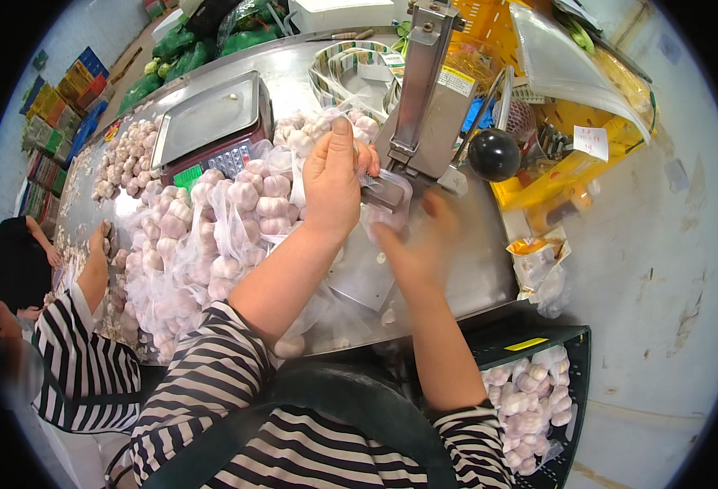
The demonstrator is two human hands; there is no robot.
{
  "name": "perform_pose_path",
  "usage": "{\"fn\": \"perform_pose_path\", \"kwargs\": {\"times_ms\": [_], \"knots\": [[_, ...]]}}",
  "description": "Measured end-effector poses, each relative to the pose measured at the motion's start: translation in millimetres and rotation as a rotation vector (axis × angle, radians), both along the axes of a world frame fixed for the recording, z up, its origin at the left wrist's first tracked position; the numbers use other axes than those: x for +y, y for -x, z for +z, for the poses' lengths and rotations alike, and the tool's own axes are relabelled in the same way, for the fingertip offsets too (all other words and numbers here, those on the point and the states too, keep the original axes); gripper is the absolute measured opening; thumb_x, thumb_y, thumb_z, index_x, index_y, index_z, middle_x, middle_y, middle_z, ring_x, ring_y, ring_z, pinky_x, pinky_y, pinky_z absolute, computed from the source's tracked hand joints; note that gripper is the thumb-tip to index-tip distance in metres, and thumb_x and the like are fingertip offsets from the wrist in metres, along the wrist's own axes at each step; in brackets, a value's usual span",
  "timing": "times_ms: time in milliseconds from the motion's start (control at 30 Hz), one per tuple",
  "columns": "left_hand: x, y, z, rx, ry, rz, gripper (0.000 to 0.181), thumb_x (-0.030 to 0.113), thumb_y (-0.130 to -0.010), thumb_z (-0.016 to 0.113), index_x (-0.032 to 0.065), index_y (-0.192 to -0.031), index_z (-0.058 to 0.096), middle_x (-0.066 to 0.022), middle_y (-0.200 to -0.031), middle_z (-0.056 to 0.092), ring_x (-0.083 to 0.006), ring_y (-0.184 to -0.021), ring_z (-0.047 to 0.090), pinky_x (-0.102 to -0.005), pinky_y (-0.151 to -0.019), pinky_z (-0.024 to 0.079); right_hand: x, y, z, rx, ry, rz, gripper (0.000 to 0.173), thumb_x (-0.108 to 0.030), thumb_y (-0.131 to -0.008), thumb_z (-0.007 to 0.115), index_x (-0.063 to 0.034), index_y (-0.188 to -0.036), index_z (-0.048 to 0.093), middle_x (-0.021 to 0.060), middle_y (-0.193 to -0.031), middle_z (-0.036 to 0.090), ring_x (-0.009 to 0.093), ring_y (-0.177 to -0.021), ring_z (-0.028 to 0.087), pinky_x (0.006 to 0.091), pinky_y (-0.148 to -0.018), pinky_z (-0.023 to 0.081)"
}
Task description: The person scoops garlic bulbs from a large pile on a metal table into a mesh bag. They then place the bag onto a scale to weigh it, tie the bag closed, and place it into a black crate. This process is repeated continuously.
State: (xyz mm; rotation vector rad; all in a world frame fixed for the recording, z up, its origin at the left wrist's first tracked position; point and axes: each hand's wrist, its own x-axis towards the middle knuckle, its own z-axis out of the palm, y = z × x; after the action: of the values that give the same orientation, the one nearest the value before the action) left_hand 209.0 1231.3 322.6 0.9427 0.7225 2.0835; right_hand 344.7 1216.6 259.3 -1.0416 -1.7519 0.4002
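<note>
My left hand [335, 180] is closed with its thumb up, gripping the gathered end of a white mesh net bag [395, 221] beside a metal bag-clipping machine [423, 91]. The bag, with garlic in it, hangs at the machine's lower jaw [384, 194]. My right hand [423, 241] is blurred by motion just below the jaw, close to the bag; whether it grips the bag is unclear. To the right of the machine is its lever, ending in a black ball knob [494, 154]. Netted garlic bulbs [242, 202] are heaped to the left of my left hand.
A weighing scale [212, 122] stands behind the heap, near loose garlic [127, 156]. A roll of printed labels [334, 67] lies at the back. A yellow crate [536, 189] sits at the right. Below it, a dark crate [579, 379] holds bagged garlic. People [83, 367] work at the left.
</note>
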Motion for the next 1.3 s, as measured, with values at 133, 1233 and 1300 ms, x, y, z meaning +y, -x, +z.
{"fn": "perform_pose_path", "kwargs": {"times_ms": [133,1233,1300], "knots": [[-0.5,2.2,-0.4,-0.050,0.040,0.045,0.046,0.036,-0.096,0.043,0.0077,-0.060,0.040,-0.0021,-0.054,0.041,-0.0141,-0.054,0.044,-0.0285,-0.057,0.038,-8.3,-14.6,124.1,0.684,0.373,0.335,0.054,-0.011,-0.077,0.067,0.0000,-0.123,0.040,0.0117,-0.099,0.054,0.017,-0.079,0.057,0.0269,-0.069,0.048],[-25.7,-61.4,68.2,0.736,0.180,-0.765,0.024,0.019,-0.092,0.053,-0.0032,-0.088,0.060,-0.0039,-0.083,0.057,-0.0141,-0.079,0.058,-0.0274,-0.072,0.047,-29.3,-70.8,-6.0,0.213,0.054,-0.070,0.094,-0.018,-0.058,0.083,-0.0023,-0.134,0.029,0.0156,-0.127,0.040,0.027,-0.114,0.043,0.0380,-0.099,0.034],[-32.8,-70.4,58.3,0.692,0.056,-0.802,0.023,0.018,-0.093,0.051,-0.0032,-0.093,0.060,-0.0042,-0.085,0.058,-0.0147,-0.084,0.057,-0.0286,-0.074,0.047,-44.3,-104.1,-4.5,0.515,0.196,-0.068,0.082,-0.020,-0.057,0.082,-0.0043,-0.126,0.039,0.0093,-0.120,0.043,0.022,-0.111,0.044,0.0365,-0.097,0.037]]}}
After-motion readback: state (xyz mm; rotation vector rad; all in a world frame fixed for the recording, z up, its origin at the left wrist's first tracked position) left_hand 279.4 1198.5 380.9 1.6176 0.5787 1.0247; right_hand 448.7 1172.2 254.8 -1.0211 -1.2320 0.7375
